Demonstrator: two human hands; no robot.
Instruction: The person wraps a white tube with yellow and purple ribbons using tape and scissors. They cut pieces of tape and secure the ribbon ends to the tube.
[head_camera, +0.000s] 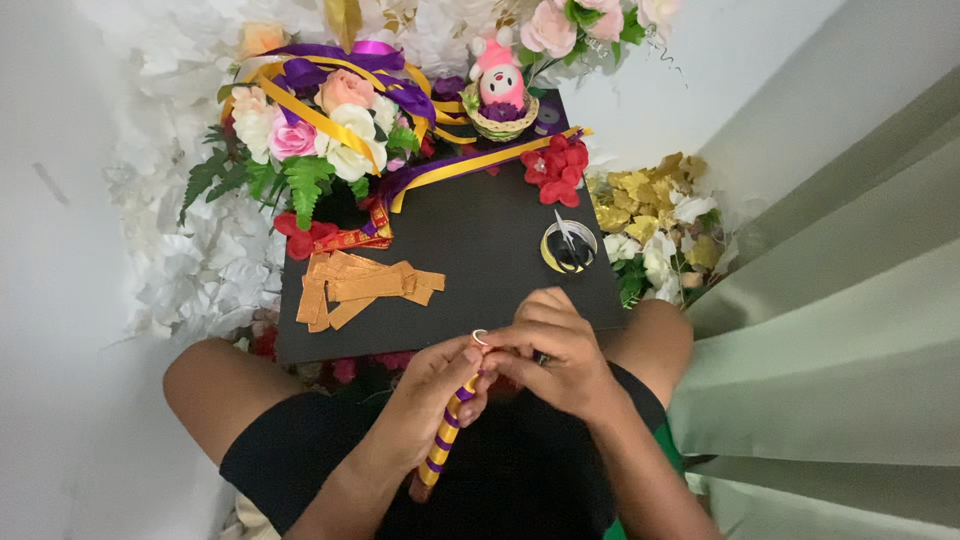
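Your left hand (440, 385) has its fingers closed around the upper part of a stick wrapped in gold and purple ribbon stripes (445, 432), which slants down from your fingertips toward your lap; the thumb presses against its top end, where a small pale loop (479, 337) of ribbon or tape stands up. Your right hand (555, 350) meets it there, fingers curled and pressed together over the same end, pinching something hidden beneath them. You look to be in the middle of wrapping, working at the top end of the stick; the next move seems to call for keeping the left grip firm so the stripes do not slip while the right fingers pull the ribbon snug. Just beyond your fingertips lies a black board (480, 250) across your knees. Up and to the left of the fingers sits a loose pile of gold ribbon strips (360, 285); up and to the right, a roll of gold ribbon (569, 247) with small scissors (568, 238) resting on it. Farther out stand a bouquet of pink and white flowers with purple and gold ribbons (320, 120), red fabric flowers (557, 165), and a pink toy figure in a little woven basket (500, 95). No packages, labels or signs show.
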